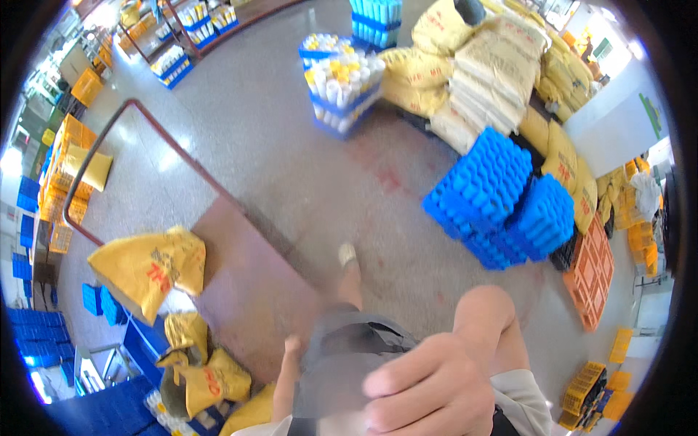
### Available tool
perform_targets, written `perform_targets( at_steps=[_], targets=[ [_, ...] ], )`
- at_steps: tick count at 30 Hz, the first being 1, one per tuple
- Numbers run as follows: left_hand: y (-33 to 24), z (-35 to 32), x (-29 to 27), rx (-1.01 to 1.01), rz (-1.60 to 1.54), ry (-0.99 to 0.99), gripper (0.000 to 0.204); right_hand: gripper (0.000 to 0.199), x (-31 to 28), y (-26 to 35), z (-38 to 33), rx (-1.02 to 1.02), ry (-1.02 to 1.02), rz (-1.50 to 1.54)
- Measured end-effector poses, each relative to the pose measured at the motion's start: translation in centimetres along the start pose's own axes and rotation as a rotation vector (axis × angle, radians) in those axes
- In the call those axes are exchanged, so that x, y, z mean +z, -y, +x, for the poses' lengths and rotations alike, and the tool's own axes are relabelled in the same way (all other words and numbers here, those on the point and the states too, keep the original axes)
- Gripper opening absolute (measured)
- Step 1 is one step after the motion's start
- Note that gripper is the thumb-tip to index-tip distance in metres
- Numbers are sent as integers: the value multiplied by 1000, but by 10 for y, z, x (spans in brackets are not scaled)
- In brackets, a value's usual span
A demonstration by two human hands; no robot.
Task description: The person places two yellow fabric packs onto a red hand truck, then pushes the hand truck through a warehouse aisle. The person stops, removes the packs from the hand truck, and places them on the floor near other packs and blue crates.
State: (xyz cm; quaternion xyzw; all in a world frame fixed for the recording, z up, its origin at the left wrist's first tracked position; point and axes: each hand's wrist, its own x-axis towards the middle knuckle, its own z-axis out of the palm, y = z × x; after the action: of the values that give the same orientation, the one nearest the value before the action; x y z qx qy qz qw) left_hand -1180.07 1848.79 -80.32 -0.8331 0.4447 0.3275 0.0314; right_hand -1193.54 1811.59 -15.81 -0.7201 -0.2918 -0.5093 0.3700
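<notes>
My right hand is raised close in front of my body, its fingers curled inward. Whatever lies inside those fingers, if anything, is hidden. My left hand hangs low at my side, small and blurred, over the near edge of a flat cart with a reddish-brown deck. Its fingers cannot be made out. Nearest to it are crumpled yellow printed sacks at the lower left. A larger yellow sack rests at the cart's far-left side by its bent tube handle.
Stacked blue egg-tray-like crates stand on the right. Behind them are piled full sacks. Blue trays of white and yellow tubes sit on the floor ahead. An orange pallet leans at right; yellow crates line the left.
</notes>
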Motion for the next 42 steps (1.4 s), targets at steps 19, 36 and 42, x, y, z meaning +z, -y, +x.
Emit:
perform_targets(
  at_steps=[19, 36, 42],
  targets=[
    [-12, 492, -521, -420, -1122, -261, 30, 32, -124, -625, 62, 251, 0, -215],
    [223, 822, -793, -599, -1182, -449, 34, 21, 151, -1351, 0, 576, 1180, -72],
    [376, 934, -997, -585, -1221, -628, 28, 17, 55, -1554, -182, 1391, 1563, -421]
  ],
)
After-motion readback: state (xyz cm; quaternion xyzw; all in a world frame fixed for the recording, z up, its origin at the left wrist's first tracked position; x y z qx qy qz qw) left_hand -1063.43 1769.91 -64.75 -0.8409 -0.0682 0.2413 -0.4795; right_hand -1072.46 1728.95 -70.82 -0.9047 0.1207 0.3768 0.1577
